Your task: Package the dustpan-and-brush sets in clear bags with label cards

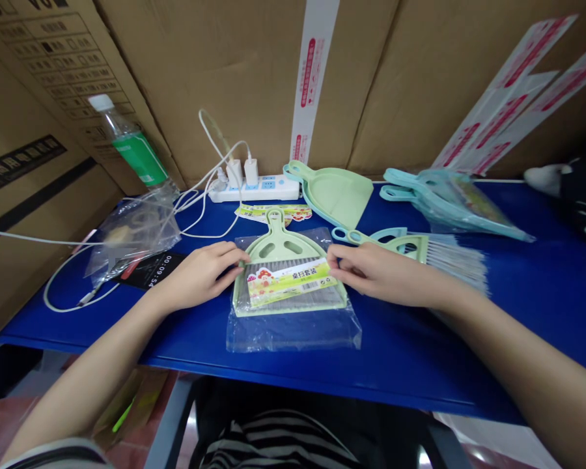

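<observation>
Pinching bagged green dustpan point(289, 277) between left hand point(200, 273) and right hand point(371, 272), fingers grasping its side edges

A blue counter point(542, 306) carries everything. Between the left hand point(200, 277) and the right hand point(371, 270) lies a clear bag point(293, 329) holding a green dustpan point(283, 251) with a paper label point(288, 281). Just beyond the right hand rests a small brush point(420, 251) with pale bristles, and farther out a bare green dustpan point(339, 192) and a bagged blue dustpan set point(454, 202). Beyond the hands, near the cardboard wall, sit a white power strip point(256, 189) with chargers plugged in and a loose label card point(273, 212). Outward of the left hand lie a black timer point(149, 270), crumpled clear bags point(137, 228), white cables point(63, 293) and a plastic bottle point(129, 146).
</observation>
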A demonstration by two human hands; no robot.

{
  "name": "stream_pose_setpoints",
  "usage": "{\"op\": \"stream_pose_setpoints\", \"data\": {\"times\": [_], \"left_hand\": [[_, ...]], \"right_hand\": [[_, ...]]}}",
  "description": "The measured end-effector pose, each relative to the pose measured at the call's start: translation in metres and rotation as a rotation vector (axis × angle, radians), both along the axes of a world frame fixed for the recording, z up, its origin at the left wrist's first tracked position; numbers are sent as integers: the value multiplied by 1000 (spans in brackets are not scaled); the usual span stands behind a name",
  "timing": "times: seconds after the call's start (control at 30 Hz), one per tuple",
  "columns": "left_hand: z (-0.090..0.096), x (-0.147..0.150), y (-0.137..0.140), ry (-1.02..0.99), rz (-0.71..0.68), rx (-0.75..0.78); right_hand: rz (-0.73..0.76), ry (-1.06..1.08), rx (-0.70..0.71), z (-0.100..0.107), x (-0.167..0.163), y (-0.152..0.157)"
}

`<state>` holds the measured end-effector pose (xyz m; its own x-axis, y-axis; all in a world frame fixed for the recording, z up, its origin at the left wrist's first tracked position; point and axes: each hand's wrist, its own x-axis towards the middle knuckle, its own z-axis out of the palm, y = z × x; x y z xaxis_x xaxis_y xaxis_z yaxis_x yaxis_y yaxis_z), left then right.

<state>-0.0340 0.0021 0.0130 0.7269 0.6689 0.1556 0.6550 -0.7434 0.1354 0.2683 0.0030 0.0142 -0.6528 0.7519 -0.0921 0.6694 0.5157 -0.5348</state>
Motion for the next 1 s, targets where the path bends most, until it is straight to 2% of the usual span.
{"op": "stream_pose_setpoints", "data": {"times": [0.1,0.33,0.57,1.0], "left_hand": [[-2,-1,1,4,1,13],[-4,-1,1,21,2,48],[-2,-1,-1,6,-41,24],[1,-1,-2,9,-38,-25]], "right_hand": [[-7,5,21,-2,0,2],[18,21,-24,-2,1,1],[32,10,-67,1,1,-1],[56,11,-91,2,4,-1]]}}
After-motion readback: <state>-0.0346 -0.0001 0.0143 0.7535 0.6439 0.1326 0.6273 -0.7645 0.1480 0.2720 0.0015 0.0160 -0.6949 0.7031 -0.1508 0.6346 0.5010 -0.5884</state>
